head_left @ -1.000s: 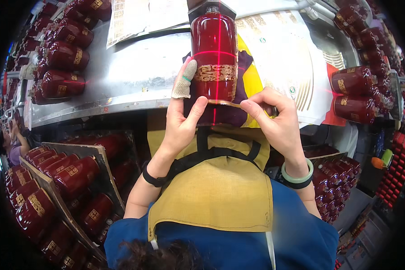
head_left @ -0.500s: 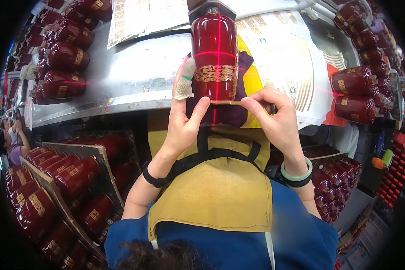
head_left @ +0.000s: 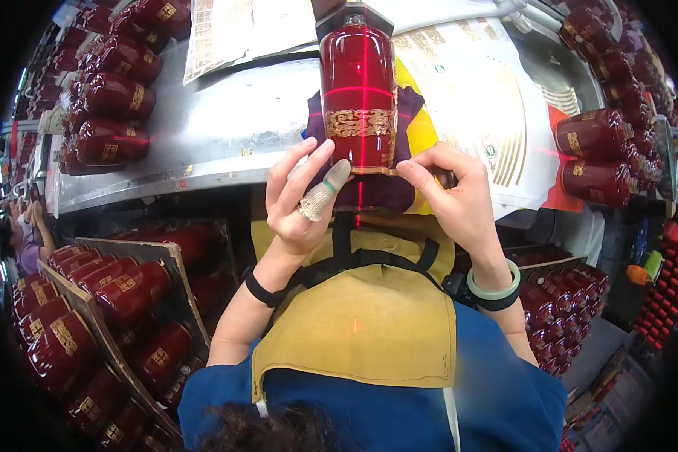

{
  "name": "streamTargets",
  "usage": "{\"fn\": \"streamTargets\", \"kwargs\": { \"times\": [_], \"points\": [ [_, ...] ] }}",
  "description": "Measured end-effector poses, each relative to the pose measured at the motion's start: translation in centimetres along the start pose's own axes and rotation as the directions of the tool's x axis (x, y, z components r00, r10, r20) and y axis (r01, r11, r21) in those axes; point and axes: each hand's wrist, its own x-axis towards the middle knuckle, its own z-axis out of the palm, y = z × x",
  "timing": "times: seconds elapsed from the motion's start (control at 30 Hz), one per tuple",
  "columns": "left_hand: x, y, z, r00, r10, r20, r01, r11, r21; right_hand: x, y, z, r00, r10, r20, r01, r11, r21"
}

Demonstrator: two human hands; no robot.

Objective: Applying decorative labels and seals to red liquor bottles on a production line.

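A dark red glass bottle (head_left: 358, 71) with an ornate gold band lies on its side, its neck pointing away from me and its base toward me. Along the base edge runs a thin gold strip (head_left: 374, 172). My right hand (head_left: 463, 192) pinches at the strip's right end, thumb against forefinger. At the left end, my left hand (head_left: 300, 203) rests a forefinger in a knitted finger cover (head_left: 325, 194) against the base; its other visible fingers are spread. Red laser lines cross the bottle. Beneath it lies a dark purple cloth (head_left: 412, 124).
Sheets of curved gold strips (head_left: 497, 128) lie right of the bottle on the metal table (head_left: 226, 143). Red bottles (head_left: 109, 143) stand along the left, with more (head_left: 595, 181) at the right. A wooden-sided rack (head_left: 147, 252) of bottles is below left.
My left hand has come down from the bottle's left side, and its covered forefinger now touches the base edge. My right hand has shifted slightly left, still pinching.
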Motion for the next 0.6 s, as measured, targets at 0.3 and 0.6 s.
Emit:
{"fn": "streamTargets", "kwargs": {
  "times": [0.3, 0.6],
  "points": [
    [0.8, 0.2, 0.9, 0.996, 0.092, -0.011, -0.092, 0.995, -0.023, -0.4, -1.2, -0.6, 0.999, -0.044, 0.0, 0.044, 0.998, 0.05],
    [0.0, 0.2, 1.6, 0.997, -0.001, -0.08, -0.002, 0.999, -0.032, 0.3, 0.2, -0.7, 0.999, -0.036, -0.001, 0.036, 0.998, -0.059]
  ]
}}
